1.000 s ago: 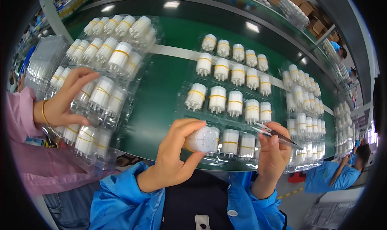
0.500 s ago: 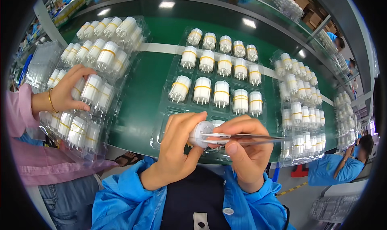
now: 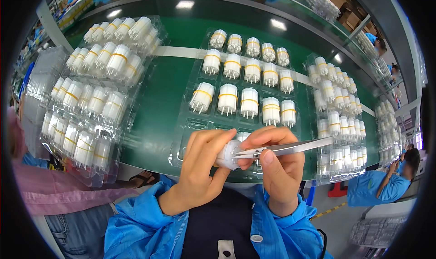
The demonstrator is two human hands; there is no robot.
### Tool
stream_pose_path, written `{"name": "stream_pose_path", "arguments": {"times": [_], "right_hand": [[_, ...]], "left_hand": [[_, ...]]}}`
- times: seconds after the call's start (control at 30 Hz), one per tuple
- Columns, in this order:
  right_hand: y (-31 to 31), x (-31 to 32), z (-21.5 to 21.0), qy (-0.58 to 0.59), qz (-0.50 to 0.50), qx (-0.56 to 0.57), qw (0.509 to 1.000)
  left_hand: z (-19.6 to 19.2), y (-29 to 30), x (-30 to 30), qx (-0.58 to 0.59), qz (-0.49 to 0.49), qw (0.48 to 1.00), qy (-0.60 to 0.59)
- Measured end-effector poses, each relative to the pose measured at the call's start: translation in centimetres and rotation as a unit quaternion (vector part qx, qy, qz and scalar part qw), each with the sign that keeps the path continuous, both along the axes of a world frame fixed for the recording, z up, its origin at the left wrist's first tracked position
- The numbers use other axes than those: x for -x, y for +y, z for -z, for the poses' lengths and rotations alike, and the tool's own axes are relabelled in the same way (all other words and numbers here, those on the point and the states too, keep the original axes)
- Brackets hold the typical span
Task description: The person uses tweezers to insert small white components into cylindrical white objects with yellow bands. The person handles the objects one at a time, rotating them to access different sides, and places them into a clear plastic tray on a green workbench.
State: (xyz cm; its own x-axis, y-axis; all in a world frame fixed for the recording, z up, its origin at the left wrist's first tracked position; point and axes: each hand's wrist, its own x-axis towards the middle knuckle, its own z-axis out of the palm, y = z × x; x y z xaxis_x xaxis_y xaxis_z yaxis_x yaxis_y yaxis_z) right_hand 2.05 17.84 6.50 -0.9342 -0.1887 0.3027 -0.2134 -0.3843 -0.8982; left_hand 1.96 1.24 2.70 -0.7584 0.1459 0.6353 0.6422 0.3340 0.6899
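Closed around a white cylindrical part (image 3: pixel 226 157), my left hand (image 3: pixel 200 172) keeps its round end turned to the right. Metal tweezers (image 3: pixel 302 146) are pinched in my right hand (image 3: pixel 282 172), and their tips meet the end of that part. What exactly the tips touch is too small to make out. Just beyond both hands lies a clear plastic tray (image 3: pixel 179 143) with rows of upright white cylinders (image 3: pixel 249 102), each with a yellow band and metal pins pointing toward me. My hands hide part of its front row.
Stacked clear trays of similar cylinders (image 3: pixel 84 145) stand at the left, and more trays (image 3: pixel 338 127) at the right, on the green work surface (image 3: pixel 156 104). A person in a pink sleeve (image 3: pixel 68 191) is close on my left. Another person in blue (image 3: pixel 377 186) sits far right.
The tweezers have turned so their broad side shows and their rear end is higher. At left, the neighbour's hand has withdrawn from the stacked trays. My left hand keeps its hold.
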Motion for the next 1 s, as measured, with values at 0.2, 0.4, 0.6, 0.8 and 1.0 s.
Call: {"name": "stream_pose_path", "arguments": {"times": [0.2, 0.4, 0.6, 0.8, 1.0], "right_hand": [[0.24, -0.63, 0.5, 0.05, 0.043, -0.02, 0.998], [-0.38, -0.53, 0.45, 0.099, 0.065, -0.062, 0.991], [-0.3, -0.32, 0.43, 0.095, 0.066, -0.102, 0.988], [-0.09, -0.19, 0.54, 0.137, 0.084, -0.111, 0.981], [-0.26, -0.02, 0.66, 0.129, 0.071, -0.131, 0.98]], "left_hand": [[0.19, -0.3, -0.24, -0.02, 0.007, 0.999, -0.027], [0.27, -0.44, -0.45, -0.041, 0.02, 0.998, -0.053], [0.19, -0.65, -0.49, -0.048, 0.014, 0.998, -0.049], [0.36, -0.63, -0.59, -0.057, 0.017, 0.997, -0.057], [0.54, -0.79, -0.4, -0.047, 0.018, 0.997, -0.052]]}}
